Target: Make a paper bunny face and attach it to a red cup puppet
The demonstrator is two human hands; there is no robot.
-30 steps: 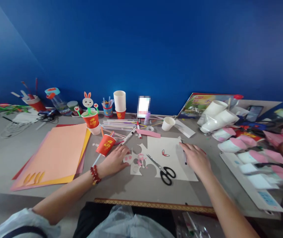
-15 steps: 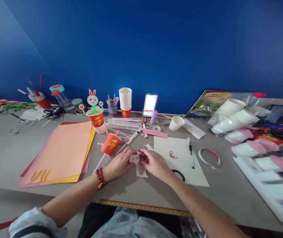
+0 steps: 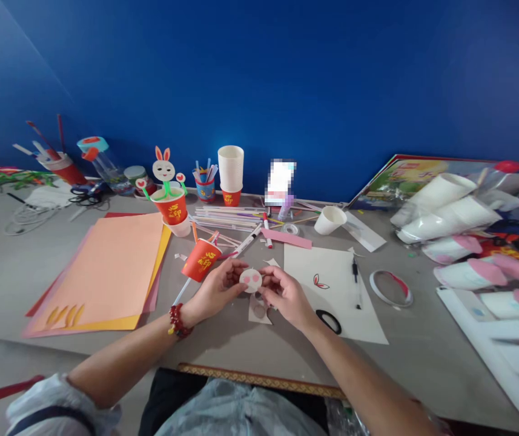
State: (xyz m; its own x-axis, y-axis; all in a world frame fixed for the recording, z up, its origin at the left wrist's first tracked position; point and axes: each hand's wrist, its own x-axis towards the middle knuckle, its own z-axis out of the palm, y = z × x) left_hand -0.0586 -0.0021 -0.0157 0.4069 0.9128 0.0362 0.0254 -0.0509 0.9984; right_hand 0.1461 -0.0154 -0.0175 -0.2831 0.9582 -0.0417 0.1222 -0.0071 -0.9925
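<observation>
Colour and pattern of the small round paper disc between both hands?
White round paper disc with two pink spots; clearest in the head view.

Room to pass: desk (image 3: 241, 348) nearest the body
Tilted red paper cup (image 3: 201, 260) blocks beyond left hand (image 3: 216, 287); scissors handle (image 3: 328, 322) sits near right hand (image 3: 290, 298).

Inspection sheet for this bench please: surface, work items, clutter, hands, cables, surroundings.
Surface: grey table, crowded toward the wall.
Work items: white paper disc with two pink spots; white sheet bearing a black pen.
Clutter: straws, tape roll, tilted red paper cup, stacked colored paper.
Hands: left hand holds the disc; right hand at its right edge, contact unclear.
Cables: white cable looped at far left.
Surroundings: blue wall behind.
</observation>
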